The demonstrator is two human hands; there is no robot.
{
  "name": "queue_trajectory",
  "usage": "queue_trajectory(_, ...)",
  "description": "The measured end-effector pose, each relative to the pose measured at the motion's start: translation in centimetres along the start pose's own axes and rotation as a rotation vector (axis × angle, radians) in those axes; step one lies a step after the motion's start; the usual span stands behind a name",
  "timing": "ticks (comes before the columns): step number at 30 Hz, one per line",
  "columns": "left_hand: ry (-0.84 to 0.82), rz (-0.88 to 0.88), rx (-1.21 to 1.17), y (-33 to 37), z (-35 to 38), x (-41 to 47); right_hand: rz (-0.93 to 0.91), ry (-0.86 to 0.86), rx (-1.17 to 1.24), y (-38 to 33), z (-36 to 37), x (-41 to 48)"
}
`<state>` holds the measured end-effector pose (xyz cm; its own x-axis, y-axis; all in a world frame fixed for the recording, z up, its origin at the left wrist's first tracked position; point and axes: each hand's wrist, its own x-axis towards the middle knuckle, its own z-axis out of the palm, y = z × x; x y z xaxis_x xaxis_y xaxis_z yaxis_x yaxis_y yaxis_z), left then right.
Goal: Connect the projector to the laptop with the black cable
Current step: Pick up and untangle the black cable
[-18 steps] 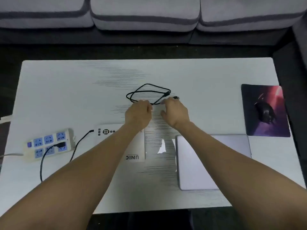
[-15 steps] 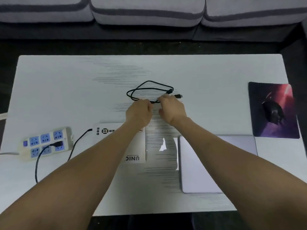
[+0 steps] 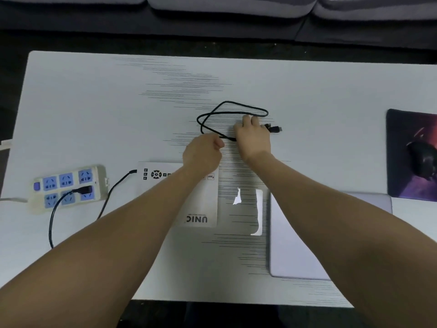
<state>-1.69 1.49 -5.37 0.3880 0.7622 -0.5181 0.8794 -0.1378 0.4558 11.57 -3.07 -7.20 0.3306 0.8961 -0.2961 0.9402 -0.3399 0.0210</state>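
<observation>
- Head view is looking down on a white table [image 3: 82,114] with a grey sofa [image 3: 224,5] running along its far edge.
- Black cable [image 3: 236,106] is lying coiled in loose loops near the table's middle, beyond the projector; its plug ends [image 3: 274,128] are sticking out just to the right of the right hand.
- Right hand [image 3: 253,138] is resting palm-down on the coil, fingers curled over the strands; it is covering the near right part of the loop, and whether it is actually clamping the cable cannot be told.
- Left hand [image 3: 203,155] is sitting just left of the right one in a loose fist, thumb side toward the cable where a strand is running between the two hands; contact with it cannot be confirmed.
- White projector [image 3: 203,202], marked UNIC, is lying near the table's front with its control buttons facing up; the left forearm is crossing over and hiding much of it.
- Laptop [image 3: 290,245], lid closed, is lying to the right of the projector; the right forearm is covering part of it.
- Power strip [image 3: 68,185] is lying at the left, with a black power lead [image 3: 50,223] plugged into one socket and its other end reaching the projector's left side.
- Mouse pad [image 3: 406,152] is lying at the right edge, carrying a dark mouse [image 3: 423,159].
</observation>
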Motion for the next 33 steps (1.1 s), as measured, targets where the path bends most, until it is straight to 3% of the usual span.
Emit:
queue_trajectory(6, -0.005, -0.033, -0.02, 0.5, 0.2, -0.6, -0.06, -0.071, -0.021, 1.0, -0.2, -1.1)
queue_trajectory(10, 0.015, -0.033, -0.093, 1.5, -0.2, -1.8, -0.044, 0.005, 0.095, 1.7, -0.9, -2.3)
queue_trajectory(13, 0.064, -0.096, -0.275, 2.1, -0.4, -3.4, 0.056, 0.14, 0.359, 2.2, -3.0, -3.5)
queue_trajectory(18, -0.076, 0.022, -0.534, 5.8, -1.7, -6.8, 0.288, 0.065, 1.181, 3.7, -8.4, -5.6)
queue_trajectory(21, -0.142, 0.123, -0.545, 7.8, -2.6, -8.3, 0.361, 0.026, 1.542, 4.7, -11.2, -7.1)
queue_trajectory(24, -0.063, 0.214, -0.437, 8.6, -3.4, -9.0, 0.374, -0.002, 1.682, 5.5, -13.5, -8.5)
queue_trajectory(27, -0.049, 0.252, -0.444, 9.7, -4.4, -9.7, 0.335, -0.147, 1.805, 6.8, -14.8, -9.2)
queue_trajectory(31, -0.126, 0.213, -0.621, 11.6, -6.5, -10.8, 0.277, -0.267, 1.926, 8.7, -15.0, -9.7)
queue_trajectory(33, -0.213, 0.155, -0.772, 12.3, -7.7, -11.1, 0.287, -0.323, 1.837, 9.2, -14.7, -10.1)
